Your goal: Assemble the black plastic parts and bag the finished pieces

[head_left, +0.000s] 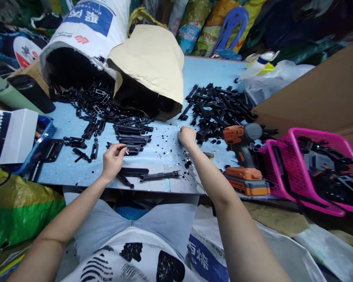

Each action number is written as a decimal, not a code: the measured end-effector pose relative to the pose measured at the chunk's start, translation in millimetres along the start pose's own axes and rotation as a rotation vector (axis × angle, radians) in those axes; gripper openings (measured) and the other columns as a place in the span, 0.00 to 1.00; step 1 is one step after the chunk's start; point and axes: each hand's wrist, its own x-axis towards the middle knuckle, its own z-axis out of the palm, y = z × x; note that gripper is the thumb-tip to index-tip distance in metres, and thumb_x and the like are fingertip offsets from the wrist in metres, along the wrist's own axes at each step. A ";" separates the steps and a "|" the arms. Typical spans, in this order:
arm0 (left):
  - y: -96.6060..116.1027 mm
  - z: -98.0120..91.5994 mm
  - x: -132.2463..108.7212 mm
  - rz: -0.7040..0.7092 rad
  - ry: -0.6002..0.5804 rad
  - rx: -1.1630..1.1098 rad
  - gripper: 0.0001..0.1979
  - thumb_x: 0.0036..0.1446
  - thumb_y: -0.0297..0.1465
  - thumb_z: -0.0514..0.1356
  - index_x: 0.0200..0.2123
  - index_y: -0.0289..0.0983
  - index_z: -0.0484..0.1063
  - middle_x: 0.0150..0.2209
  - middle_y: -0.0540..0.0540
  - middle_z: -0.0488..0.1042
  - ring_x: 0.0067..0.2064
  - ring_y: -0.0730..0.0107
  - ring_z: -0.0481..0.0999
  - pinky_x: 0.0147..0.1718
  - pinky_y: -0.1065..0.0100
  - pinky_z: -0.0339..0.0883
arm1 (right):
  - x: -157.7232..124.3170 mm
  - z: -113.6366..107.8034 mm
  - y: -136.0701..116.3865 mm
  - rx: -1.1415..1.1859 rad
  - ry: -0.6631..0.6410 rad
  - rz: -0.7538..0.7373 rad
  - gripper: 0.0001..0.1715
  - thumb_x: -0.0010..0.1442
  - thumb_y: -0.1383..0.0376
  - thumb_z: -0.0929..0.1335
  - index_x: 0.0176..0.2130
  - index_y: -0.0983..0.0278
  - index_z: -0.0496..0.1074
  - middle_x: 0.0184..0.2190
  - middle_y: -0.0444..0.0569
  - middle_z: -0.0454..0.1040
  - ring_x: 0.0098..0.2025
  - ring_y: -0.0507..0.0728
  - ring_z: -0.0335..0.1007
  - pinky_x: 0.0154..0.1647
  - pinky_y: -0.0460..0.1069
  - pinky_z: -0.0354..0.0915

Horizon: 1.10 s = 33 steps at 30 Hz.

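Two hands down | my left hand point(113, 159) pinches a black bracket point(133, 149) | right hand point(187, 136) curled, contents unclear | risk: I could knock the drill point(243, 156) just beside that wrist

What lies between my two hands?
In the head view, a stack of black plastic bars by the left hand, then small scattered bits up to the right hand.

Left hand point(113, 160) on black parts point(133, 139)
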 end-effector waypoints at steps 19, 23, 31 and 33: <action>-24.2 -45.4 -82.1 0.113 0.157 0.231 0.08 0.60 0.33 0.56 0.36 0.36 0.72 0.34 0.45 0.75 0.39 0.67 0.76 0.38 0.65 0.72 | -178.2 14.9 -79.9 0.544 0.254 -0.881 0.13 0.65 0.64 0.59 0.44 0.64 0.70 0.41 0.56 0.73 0.45 0.56 0.69 0.45 0.53 0.69; -20.6 -43.6 -81.8 0.169 0.110 0.287 0.08 0.61 0.33 0.55 0.37 0.37 0.72 0.36 0.44 0.75 0.41 0.66 0.75 0.42 0.62 0.71 | -182.6 20.0 -72.4 0.374 0.260 -0.989 0.16 0.66 0.67 0.57 0.47 0.65 0.69 0.44 0.57 0.72 0.48 0.56 0.68 0.46 0.52 0.69; -24.2 -41.0 -77.4 0.306 0.128 0.337 0.06 0.61 0.29 0.55 0.39 0.35 0.70 0.35 0.43 0.74 0.40 0.66 0.75 0.40 0.64 0.72 | -185.4 26.8 -73.0 0.372 0.381 -1.089 0.15 0.65 0.71 0.59 0.50 0.67 0.67 0.45 0.58 0.73 0.46 0.56 0.70 0.44 0.50 0.70; -25.3 -41.9 -77.8 0.330 0.153 0.351 0.05 0.60 0.28 0.56 0.38 0.34 0.70 0.34 0.43 0.74 0.39 0.67 0.75 0.39 0.65 0.72 | -186.2 24.9 -73.2 0.398 0.389 -1.088 0.16 0.65 0.71 0.60 0.51 0.66 0.67 0.45 0.57 0.73 0.46 0.56 0.70 0.44 0.50 0.70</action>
